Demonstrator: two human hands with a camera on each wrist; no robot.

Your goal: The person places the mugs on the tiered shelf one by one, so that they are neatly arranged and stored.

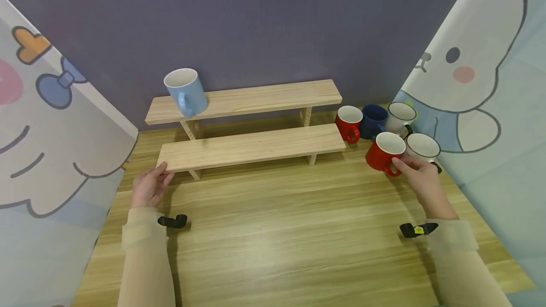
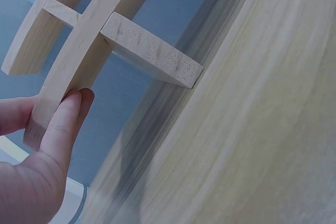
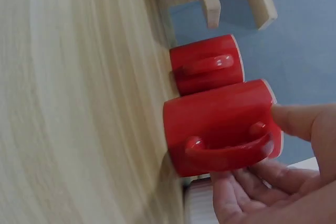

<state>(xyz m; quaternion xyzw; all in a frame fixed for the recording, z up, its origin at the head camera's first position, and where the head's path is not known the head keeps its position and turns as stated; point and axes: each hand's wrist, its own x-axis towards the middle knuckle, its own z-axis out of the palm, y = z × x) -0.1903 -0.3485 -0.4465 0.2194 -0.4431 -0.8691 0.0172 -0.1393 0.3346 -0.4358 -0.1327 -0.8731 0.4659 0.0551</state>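
My right hand (image 1: 415,172) grips a red mug (image 1: 383,153) by its rim and handle side at the right of the wooden table (image 1: 273,231); in the right wrist view the thumb lies on the rim of this red mug (image 3: 220,127) and the fingers curl under its handle. My left hand (image 1: 149,186) holds the left end of the lower shelf board (image 1: 251,148) of a two-tier wooden rack; the left wrist view has fingers (image 2: 58,129) pinching that board's edge (image 2: 79,61). A light blue mug (image 1: 186,92) stands on the upper shelf (image 1: 256,98).
Behind the held mug stand a second red mug (image 1: 350,123), a dark blue mug (image 1: 374,120) and two white mugs (image 1: 401,116) (image 1: 422,147). Cartoon-printed panels flank the table left (image 1: 51,131) and right (image 1: 482,84); a purple wall is behind.
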